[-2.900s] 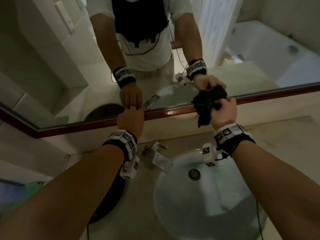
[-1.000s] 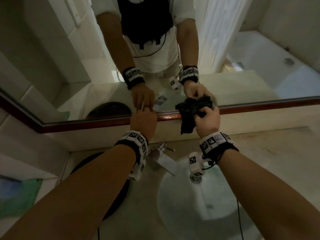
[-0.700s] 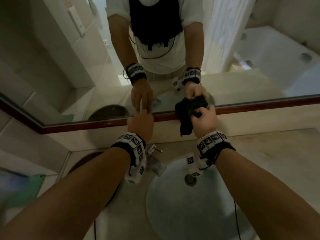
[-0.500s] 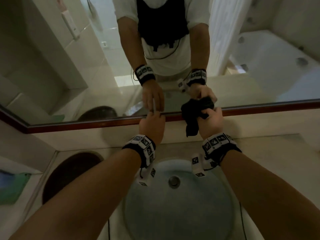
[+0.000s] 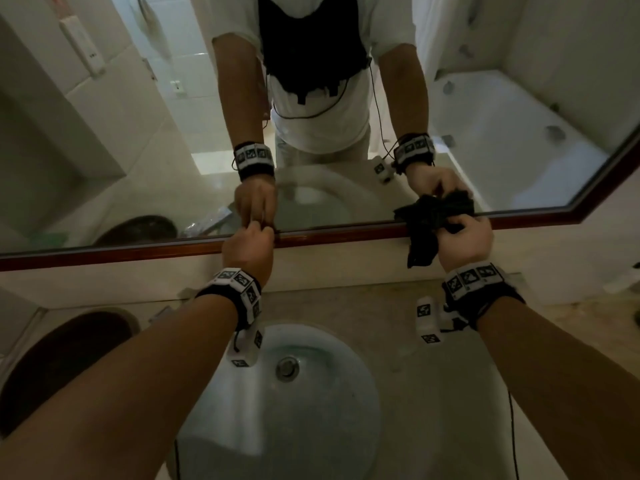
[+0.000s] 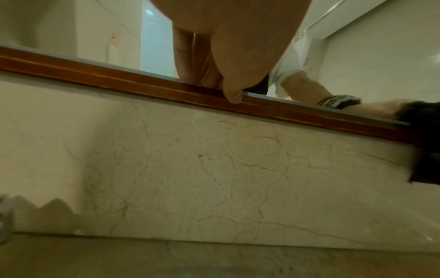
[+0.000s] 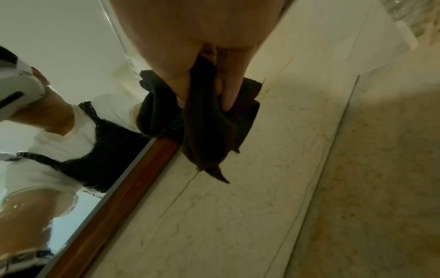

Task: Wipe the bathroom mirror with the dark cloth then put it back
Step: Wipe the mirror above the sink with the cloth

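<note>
Your right hand (image 5: 464, 242) clutches the bunched dark cloth (image 5: 433, 216) against the mirror's (image 5: 346, 188) lower edge, over the wooden frame (image 5: 346, 233), likely to wipe there; your left hand (image 5: 247, 247), fingers curled and empty, braces on that frame, probably for steadiness

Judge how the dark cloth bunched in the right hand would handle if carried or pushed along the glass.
Probably floppy: the dark cloth bunches in the right hand, a loose corner dangling. Likely light, since curled fingers alone hold it. It should drag softly along the mirror frame, not roll.
</note>
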Available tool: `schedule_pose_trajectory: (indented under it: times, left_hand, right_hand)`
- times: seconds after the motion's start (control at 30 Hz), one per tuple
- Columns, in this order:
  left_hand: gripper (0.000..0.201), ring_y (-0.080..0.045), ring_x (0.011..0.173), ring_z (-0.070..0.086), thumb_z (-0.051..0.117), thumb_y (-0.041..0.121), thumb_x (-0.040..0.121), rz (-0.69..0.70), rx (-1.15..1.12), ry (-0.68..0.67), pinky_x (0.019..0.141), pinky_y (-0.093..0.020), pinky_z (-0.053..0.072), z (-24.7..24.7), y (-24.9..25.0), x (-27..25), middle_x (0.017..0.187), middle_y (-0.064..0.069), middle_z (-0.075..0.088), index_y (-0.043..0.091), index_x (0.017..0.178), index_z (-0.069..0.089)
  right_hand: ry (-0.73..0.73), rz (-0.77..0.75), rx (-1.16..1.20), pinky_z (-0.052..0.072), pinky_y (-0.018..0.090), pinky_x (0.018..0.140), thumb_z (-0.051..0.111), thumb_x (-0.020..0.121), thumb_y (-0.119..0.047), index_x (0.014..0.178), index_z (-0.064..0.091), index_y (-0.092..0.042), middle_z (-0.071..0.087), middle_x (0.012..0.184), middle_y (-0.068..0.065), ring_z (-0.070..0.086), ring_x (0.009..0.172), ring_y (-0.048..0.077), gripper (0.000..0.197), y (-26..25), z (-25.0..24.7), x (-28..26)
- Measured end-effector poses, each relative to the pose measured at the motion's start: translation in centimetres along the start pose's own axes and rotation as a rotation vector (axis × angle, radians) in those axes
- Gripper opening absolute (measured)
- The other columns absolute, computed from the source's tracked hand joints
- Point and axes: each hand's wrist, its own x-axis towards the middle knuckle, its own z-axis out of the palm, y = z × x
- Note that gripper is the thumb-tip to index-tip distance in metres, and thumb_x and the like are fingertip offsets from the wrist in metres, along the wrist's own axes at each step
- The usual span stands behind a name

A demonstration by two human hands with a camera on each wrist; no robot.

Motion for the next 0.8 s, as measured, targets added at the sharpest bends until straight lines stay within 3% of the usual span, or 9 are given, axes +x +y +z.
schedule_pose_trajectory:
  times: [0.23, 0.3, 0.37, 0.43, 0.57, 0.7, 0.8]
  left_hand:
    - [0.015, -0.035, 0.091, 0.058, 0.052, 0.013, 0.094, 0.053, -0.001, 0.043, 0.06, -0.036, 0.037, 0.2, -0.3, -0.1, 0.102, -0.013, 0.057, 0.01, 0.106, 0.06]
    - [0.007, -0.035, 0.074, 0.059, 0.063, 0.007, 0.086, 0.092, -0.03, 0.078, 0.052, -0.034, 0.037, 0.2, -0.4, -0.2, 0.088, -0.015, 0.058, 0.007, 0.092, 0.062]
    - [0.016, -0.031, 0.053, 0.054, 0.076, 0.002, 0.07, 0.12, -0.053, 0.149, 0.044, -0.028, 0.031, 0.6, -0.5, -0.1, 0.068, -0.014, 0.054, 0.006, 0.072, 0.061]
    - [0.02, -0.028, 0.045, 0.05, 0.077, 0.002, 0.064, 0.135, -0.047, 0.194, 0.044, -0.024, 0.026, 1.0, -0.5, 0.1, 0.061, -0.012, 0.051, 0.008, 0.064, 0.059]
    - [0.021, -0.024, 0.045, 0.047, 0.077, 0.006, 0.063, 0.141, -0.033, 0.15, 0.045, -0.023, 0.023, 1.1, -0.6, -0.1, 0.059, -0.007, 0.049, 0.014, 0.061, 0.057]
    - [0.02, -0.026, 0.046, 0.05, 0.081, 0.007, 0.063, 0.144, 0.001, 0.159, 0.044, -0.021, 0.024, 1.2, -0.9, 0.6, 0.06, -0.007, 0.051, 0.013, 0.061, 0.061]
    - [0.003, -0.029, 0.07, 0.062, 0.065, 0.013, 0.085, 0.171, 0.1, 0.045, 0.049, -0.029, 0.033, 0.7, -1.0, 0.3, 0.085, -0.008, 0.062, 0.012, 0.088, 0.067]
  right_hand:
    - [0.059, 0.036, 0.048, 0.039, 0.026, 0.089, 0.061, 0.089, -0.017, 0.1, 0.067, -0.005, 0.045, 0.128, 0.012, 0.054, 0.104, 0.031, 0.017, -1.8, 2.4, -2.1]
    - [0.05, -0.006, 0.085, 0.042, 0.027, 0.088, 0.062, 0.089, -0.018, 0.097, 0.066, -0.006, 0.045, 0.124, 0.011, 0.054, 0.1, 0.029, 0.015, -3.0, 4.0, -3.6]
    - [0.075, -0.106, 0.106, 0.042, 0.027, 0.08, 0.066, 0.088, -0.018, 0.095, 0.068, -0.003, 0.048, 0.118, 0.014, 0.055, 0.089, 0.03, 0.017, -4.6, 6.2, -5.5]
    - [0.043, -0.152, 0.081, 0.039, 0.028, 0.073, 0.066, 0.089, -0.021, 0.093, 0.068, -0.005, 0.048, 0.119, 0.015, 0.05, 0.079, 0.026, 0.017, -6.6, 8.4, -7.6]
    - [-0.092, -0.175, 0.029, 0.046, 0.033, 0.07, 0.063, 0.089, -0.023, 0.096, 0.066, -0.014, 0.045, 0.123, 0.009, 0.047, 0.076, 0.024, 0.012, -9.5, 11.5, -10.5]
    - [-0.112, -0.26, 0.075, 0.041, 0.028, 0.072, 0.068, 0.089, -0.022, 0.099, 0.07, -0.011, 0.048, 0.109, 0.007, 0.05, 0.08, 0.023, 0.015, -8.6, 10.1, -9.9]
    - [-0.053, -0.127, 0.067, 0.036, 0.021, 0.081, 0.065, 0.087, -0.016, 0.107, 0.07, -0.007, 0.053, 0.119, 0.013, 0.055, 0.095, 0.027, 0.022, -6.0, 7.0, -7.1]
